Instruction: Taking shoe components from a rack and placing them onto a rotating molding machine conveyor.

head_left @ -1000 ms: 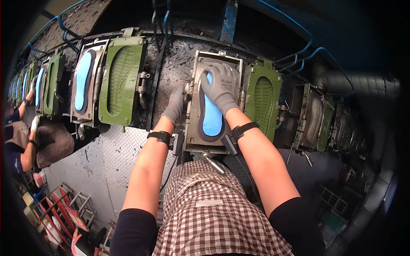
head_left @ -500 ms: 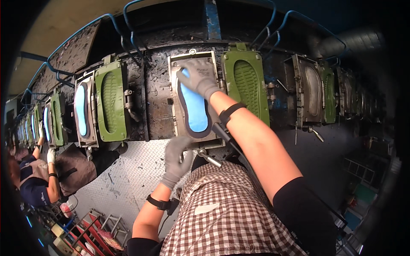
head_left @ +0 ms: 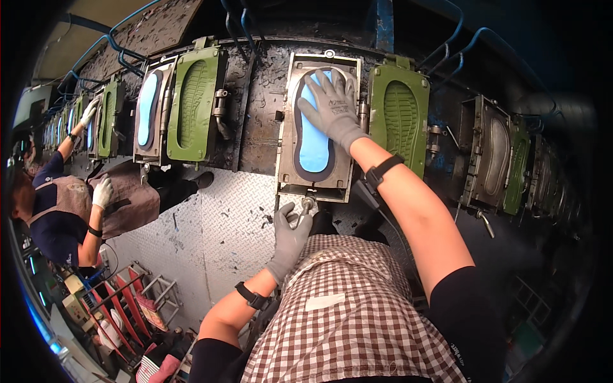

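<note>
Resting on a blue insole (head_left: 314,150), the right grip (head_left: 332,105), in a grey glove, was open, with its fingers spread and mostly straight. It covered the upper right part of the insole, and the lower part was seen below the palm. The insole lay inside a dark sole-shaped border (head_left: 313,177), which was in the middle of an open metal mould (head_left: 287,175). This mould stood on the dark table (head_left: 263,108), in front of the person. The left grip (head_left: 292,236), in a similar grey glove, was low at the near end of the mould, at a metal handle (head_left: 309,203). Its fingers were bent beside this handle, but I could not tell if they were closed on it. Just to the right of the mould was a green plate (head_left: 399,124), with a sole-shaped pattern sunk in its face. To the left, near another green plate (head_left: 195,108), a second blue insole (head_left: 147,108) lay in its own mould (head_left: 148,155). On the right side, farther away, one more mould (head_left: 495,156) had a grey sole-shaped hollow. At the far left, a co-worker (head_left: 67,198) in light gloves was near other moulds.
</note>
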Tool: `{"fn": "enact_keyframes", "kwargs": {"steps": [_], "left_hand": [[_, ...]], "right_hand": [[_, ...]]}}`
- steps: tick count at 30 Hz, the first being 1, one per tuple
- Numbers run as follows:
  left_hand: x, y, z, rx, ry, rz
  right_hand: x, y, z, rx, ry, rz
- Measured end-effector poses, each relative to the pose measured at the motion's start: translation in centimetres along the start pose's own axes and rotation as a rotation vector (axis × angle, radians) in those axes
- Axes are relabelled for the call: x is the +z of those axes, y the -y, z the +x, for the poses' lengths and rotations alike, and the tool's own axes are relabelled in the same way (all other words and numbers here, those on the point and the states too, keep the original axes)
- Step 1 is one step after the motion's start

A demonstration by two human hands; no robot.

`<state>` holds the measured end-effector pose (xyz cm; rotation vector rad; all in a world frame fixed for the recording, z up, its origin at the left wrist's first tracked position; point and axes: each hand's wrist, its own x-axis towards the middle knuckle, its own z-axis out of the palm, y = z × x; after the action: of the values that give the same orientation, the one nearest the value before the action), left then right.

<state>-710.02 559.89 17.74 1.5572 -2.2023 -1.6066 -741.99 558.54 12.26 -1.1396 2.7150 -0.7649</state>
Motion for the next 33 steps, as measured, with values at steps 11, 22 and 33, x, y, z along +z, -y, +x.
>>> {"fn": "enact_keyframes", "kwargs": {"steps": [11,22,33], "left_hand": [[1.7,-1.7,1.3,-0.612,0.470,-0.475],[10.1,-2.0,0.9,-0.872,-0.104,-1.135],[11.2,-2.2,-2.7,-0.506,0.044,-1.410]], "right_hand": [[-2.0,2.1,-10.5,-0.446,0.286,-0.160],[-0.1,1.3,-11.4,-0.455,0.212,-0.072],[-4.4,1.0,-18.5,-0.436,0.048,0.413]]}}
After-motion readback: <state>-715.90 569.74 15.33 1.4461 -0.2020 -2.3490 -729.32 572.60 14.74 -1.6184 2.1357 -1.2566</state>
